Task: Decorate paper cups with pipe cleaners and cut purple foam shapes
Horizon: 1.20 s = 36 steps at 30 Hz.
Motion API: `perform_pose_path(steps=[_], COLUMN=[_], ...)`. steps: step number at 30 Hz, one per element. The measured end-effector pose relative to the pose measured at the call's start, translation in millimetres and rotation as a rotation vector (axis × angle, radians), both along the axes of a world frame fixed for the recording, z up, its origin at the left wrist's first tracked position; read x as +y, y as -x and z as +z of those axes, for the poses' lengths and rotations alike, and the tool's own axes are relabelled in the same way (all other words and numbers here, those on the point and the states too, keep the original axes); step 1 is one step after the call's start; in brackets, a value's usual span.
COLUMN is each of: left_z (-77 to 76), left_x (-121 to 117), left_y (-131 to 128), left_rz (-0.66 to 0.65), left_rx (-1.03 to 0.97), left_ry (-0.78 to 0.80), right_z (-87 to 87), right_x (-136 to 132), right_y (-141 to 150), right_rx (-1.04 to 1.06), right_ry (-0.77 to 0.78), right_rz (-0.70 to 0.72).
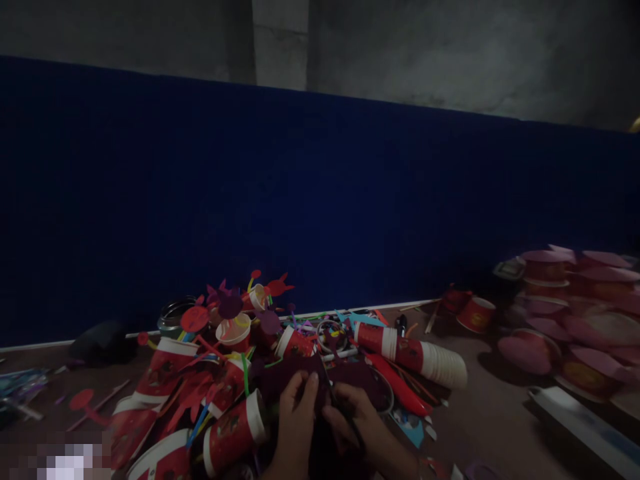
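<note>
At the bottom middle, my left hand [296,410] pinches a dark purple sheet [287,371], paper or felt by its look. My right hand [367,421] is closed beside it around scissors with a black handle [359,438]; their blades reach up along the sheet and are hard to make out in the dim light. More dark purple material [356,375] lies just beyond my fingers. Left of my hands, a red paper cup [233,433] rests on its side. A stack of red and white paper cups [413,357] lies to the right, past a shiny red piece [400,387].
Red cups with coloured paper shapes [194,319] and strips crowd the left. A jar [176,317] stands behind them. Pink-topped red cups [590,373] pile up at right, near a long white box [587,427]. A blue panel [320,200] closes off the table's back.
</note>
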<state>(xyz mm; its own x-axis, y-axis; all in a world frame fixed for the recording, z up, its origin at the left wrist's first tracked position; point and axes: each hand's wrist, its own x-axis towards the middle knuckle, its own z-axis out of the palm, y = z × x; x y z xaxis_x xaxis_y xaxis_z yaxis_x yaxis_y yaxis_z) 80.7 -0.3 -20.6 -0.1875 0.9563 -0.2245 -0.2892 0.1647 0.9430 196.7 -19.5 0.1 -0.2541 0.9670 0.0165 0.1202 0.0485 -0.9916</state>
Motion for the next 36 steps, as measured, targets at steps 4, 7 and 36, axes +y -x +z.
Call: perform_pose_path(steps=[4, 7, 36], left_z=[4.4, 8.2, 13.0], left_x=[0, 1, 4], left_y=[1, 2, 4], left_rz=[-0.035, -0.064, -0.13], left_rx=[0.083, 0.096, 0.121], left_ry=[-0.124, -0.174, -0.228], right_z=[-2.8, -5.5, 0.3], right_x=[0, 0, -1], right_y=[-2, -4, -3], right_rx=[0.018, 0.024, 0.007], right_ry=[-0.01, -0.035, 0.099], right_rz=[0.032, 0.018, -0.116])
